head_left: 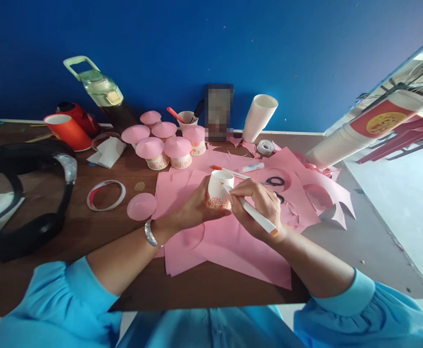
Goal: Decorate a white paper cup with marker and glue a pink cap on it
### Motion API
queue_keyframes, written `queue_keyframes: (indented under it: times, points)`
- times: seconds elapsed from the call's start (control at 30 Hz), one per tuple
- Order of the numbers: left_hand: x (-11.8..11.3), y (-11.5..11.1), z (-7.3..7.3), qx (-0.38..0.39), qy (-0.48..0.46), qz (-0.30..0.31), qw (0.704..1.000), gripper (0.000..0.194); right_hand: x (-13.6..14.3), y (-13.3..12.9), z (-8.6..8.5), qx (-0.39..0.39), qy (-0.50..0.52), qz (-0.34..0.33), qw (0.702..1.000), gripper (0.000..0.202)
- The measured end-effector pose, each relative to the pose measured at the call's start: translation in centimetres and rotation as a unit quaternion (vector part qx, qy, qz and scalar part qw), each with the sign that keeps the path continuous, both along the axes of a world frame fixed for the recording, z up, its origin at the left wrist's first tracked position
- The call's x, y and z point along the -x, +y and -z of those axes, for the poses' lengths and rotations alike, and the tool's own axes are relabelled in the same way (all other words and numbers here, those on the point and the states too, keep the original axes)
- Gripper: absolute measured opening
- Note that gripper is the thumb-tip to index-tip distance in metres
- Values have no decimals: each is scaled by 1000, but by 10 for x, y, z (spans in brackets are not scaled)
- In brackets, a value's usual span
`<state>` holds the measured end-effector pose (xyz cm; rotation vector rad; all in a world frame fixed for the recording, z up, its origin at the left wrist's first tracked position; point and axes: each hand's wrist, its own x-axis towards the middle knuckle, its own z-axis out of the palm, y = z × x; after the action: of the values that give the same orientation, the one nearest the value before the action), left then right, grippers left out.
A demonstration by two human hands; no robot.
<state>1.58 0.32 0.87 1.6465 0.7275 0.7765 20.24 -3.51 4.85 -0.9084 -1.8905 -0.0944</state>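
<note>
A white paper cup (219, 189) with orange and red drawn patterns round its lower part is gripped from the left by my left hand (192, 205). In my right hand (259, 205) is a white marker (256, 216) with an orange end, its tip at the cup's side. Both hands are above layered sheets of pink paper (229, 256). Just beyond the cup lies another white marker (229, 170) with a red cap, near a glue stick (251, 167). Scissors with black handles (275, 181) rest partly hidden behind my right hand.
Several small decorated cups with pink cone tops (178, 147) stand at the back left, near a loose pink cone (141, 206) and a tape roll (106, 195). A cup stack (260, 117), a leaning longer stack (363, 128), a bottle (102, 89) and a black headband-like object (61, 203) surround the workspace.
</note>
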Motion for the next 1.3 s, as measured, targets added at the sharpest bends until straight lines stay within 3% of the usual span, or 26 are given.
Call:
queue_keyframes:
  times: [0.37,0.57,0.87,1.3]
  points:
    - [5,1,-7,58,-4,8,998,73,-3,0,-2,27,16,20,999,16]
    - [7,2,-8,64,-46,29,996,70,-3,2,-1,26,37,28,999,19]
    - [11,4,-4,64,-31,16,997,71,-8,4,-1,28,37,31,998,19]
    - [15,4,1,146,-54,41,987,66,-11,8,0,41,50,36,997,14]
